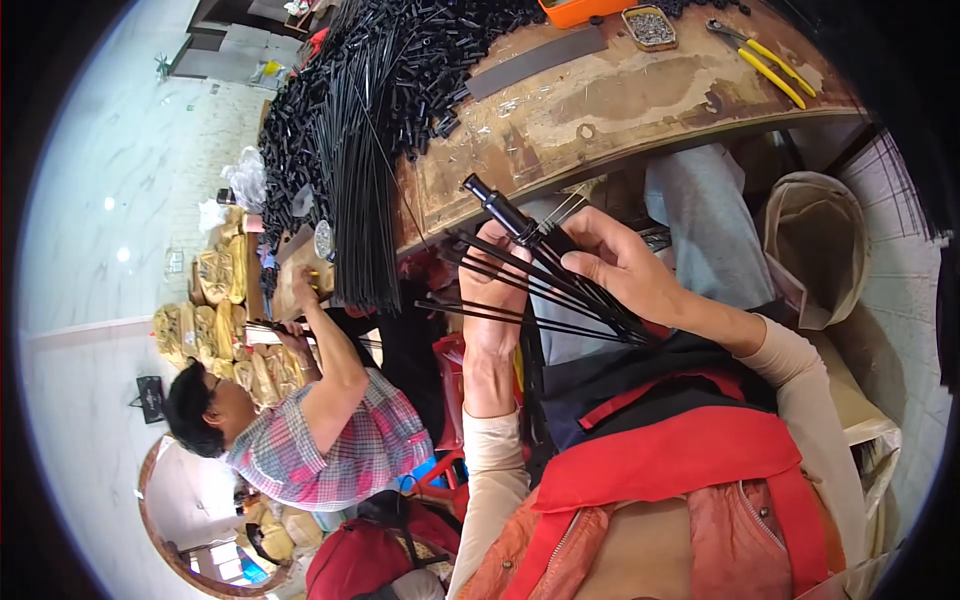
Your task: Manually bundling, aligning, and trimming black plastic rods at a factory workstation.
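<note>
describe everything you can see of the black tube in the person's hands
The tube is black and slightly shiny, and looks like plastic. It is stepped: a narrow end with a small rim, a wider body, then collar-like rings lower down. It is tilted, its narrow end pointing up and left in the picture. The left hand holds its lower end, where thin black rods gather. The right hand is close by; whether it touches the tube is unclear.

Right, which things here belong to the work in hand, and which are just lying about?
In the work: fitting, held rods; probably also the spare rods and black tubes.
Lying about, untouched, seemingly not in use: pliers, grey strip, bin.
</note>
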`<action>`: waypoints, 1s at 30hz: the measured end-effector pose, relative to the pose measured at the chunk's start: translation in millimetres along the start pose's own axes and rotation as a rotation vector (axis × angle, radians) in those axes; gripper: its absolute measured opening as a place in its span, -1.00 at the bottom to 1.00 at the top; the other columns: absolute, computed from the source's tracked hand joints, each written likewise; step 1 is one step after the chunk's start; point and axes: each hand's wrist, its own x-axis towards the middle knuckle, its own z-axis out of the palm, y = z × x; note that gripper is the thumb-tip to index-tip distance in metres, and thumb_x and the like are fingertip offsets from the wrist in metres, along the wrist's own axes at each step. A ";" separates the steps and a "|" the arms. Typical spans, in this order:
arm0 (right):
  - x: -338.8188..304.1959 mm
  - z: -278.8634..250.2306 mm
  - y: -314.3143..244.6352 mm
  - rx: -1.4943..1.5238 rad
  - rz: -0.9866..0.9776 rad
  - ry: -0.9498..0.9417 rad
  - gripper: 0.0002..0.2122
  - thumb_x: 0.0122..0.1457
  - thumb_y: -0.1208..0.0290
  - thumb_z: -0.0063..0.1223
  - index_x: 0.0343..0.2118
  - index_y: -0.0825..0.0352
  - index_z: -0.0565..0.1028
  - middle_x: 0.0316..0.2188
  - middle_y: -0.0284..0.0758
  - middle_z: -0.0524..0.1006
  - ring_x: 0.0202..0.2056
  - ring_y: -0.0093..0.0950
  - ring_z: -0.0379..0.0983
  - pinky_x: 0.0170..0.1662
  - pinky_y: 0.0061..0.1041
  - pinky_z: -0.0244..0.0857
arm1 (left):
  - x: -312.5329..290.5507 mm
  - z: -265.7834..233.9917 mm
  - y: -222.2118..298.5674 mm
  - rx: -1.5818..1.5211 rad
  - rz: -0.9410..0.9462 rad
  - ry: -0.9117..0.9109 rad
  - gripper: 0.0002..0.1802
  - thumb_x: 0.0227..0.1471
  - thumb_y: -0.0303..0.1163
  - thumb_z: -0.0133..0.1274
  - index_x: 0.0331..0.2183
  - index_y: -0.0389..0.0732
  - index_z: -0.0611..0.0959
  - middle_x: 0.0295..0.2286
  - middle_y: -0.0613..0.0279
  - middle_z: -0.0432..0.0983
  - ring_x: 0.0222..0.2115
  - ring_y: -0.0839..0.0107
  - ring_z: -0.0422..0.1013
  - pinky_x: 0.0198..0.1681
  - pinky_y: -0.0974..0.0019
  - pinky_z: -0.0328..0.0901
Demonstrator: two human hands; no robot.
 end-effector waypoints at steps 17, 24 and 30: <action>26.7 -7.5 6.8 0.097 0.053 -0.014 -0.87 0.23 0.52 -0.02 -0.22 0.44 0.38 -0.36 -0.42 0.42 -0.25 -0.72 0.30 -0.16 -0.64 0.24 | 15.3 -8.3 8.1 -0.070 -0.049 -0.078 -0.56 -0.01 -0.49 0.19 -0.06 -0.34 0.48 -0.13 0.20 0.44 -0.15 0.37 0.41 -0.01 0.29 0.29; 26.1 -11.4 5.9 0.096 0.051 -0.028 -0.93 0.25 0.51 -0.05 -0.25 0.34 0.34 -0.37 -0.52 0.39 -0.29 -0.77 0.28 -0.23 -0.72 0.19 | 15.3 -7.6 9.0 -0.002 -0.022 -0.085 -0.46 -0.07 -0.50 0.25 -0.03 -0.36 0.45 -0.17 0.19 0.47 -0.14 0.35 0.41 -0.01 0.29 0.30; 27.4 -20.4 8.0 0.180 0.141 -0.115 -0.94 0.26 0.50 -0.06 -0.25 0.34 0.37 -0.38 -0.52 0.41 -0.31 -0.76 0.30 -0.25 -0.72 0.20 | 13.5 -1.8 9.0 0.016 -0.030 -0.063 -0.43 -0.09 -0.49 0.27 -0.02 -0.37 0.44 -0.19 0.21 0.47 -0.18 0.37 0.42 -0.02 0.31 0.31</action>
